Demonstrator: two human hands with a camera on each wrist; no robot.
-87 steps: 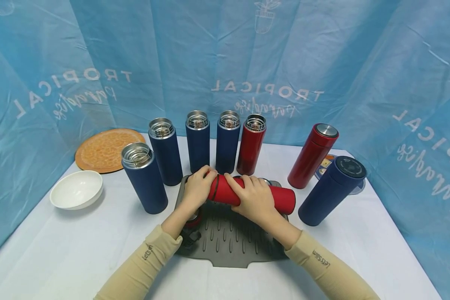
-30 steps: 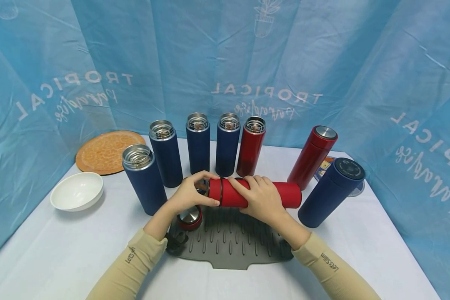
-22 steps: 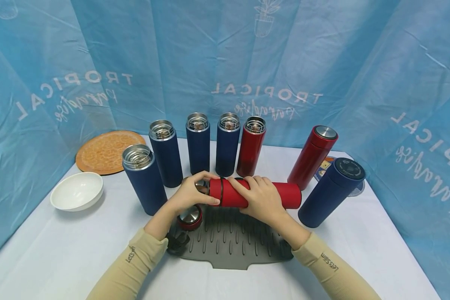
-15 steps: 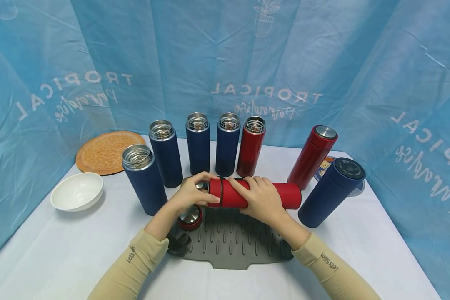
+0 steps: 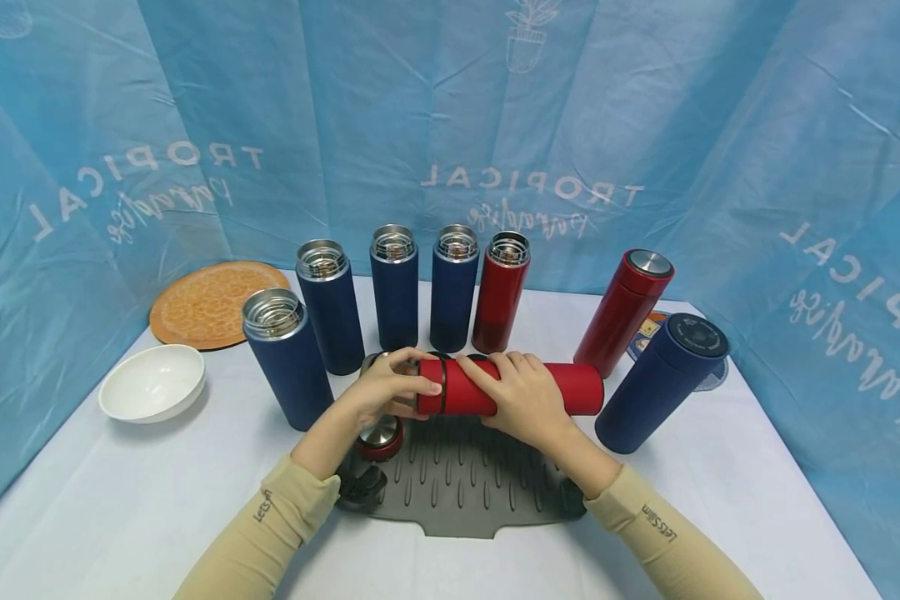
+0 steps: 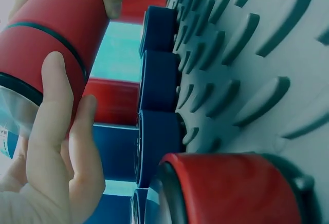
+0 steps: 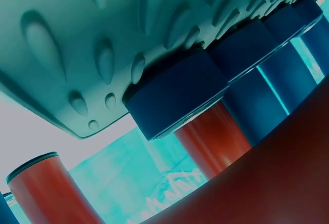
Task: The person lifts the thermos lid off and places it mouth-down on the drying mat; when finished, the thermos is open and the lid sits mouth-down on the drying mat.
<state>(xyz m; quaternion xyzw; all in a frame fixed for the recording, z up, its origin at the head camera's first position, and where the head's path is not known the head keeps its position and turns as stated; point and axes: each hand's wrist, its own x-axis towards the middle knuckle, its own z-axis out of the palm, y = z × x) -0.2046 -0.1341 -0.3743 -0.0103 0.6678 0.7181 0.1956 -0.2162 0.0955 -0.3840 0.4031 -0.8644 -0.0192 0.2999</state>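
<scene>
A red thermos [image 5: 570, 389] is held level above the grey ridged mat [image 5: 465, 500], its lid end pointing left. My right hand [image 5: 523, 398] grips its body from above. My left hand [image 5: 387, 387] holds the lid [image 6: 31, 54], fingers and thumb around it; the silver lid top shows in the left wrist view. In the right wrist view the thermos body [image 7: 288, 178] fills the lower right corner, and the right hand is out of sight. A loose red lid [image 5: 379, 438] lies on the mat below the left hand, beside a black piece [image 5: 363, 485] of unclear kind.
Lidless blue thermoses [image 5: 330, 312] and one lidless red thermos [image 5: 501, 292] stand behind. Several blue lids [image 6: 159, 77] sit on the mat's far side. Lidded red [image 5: 622, 312] and blue [image 5: 660, 383] thermoses stand right; a white bowl [image 5: 153, 383] and orange round mat [image 5: 217, 304] left.
Since the oldest frame the thermos has levelled out and shifted slightly right. The left hand's fingers and thumb have since shifted around the lid. The right hand's grip looks the same.
</scene>
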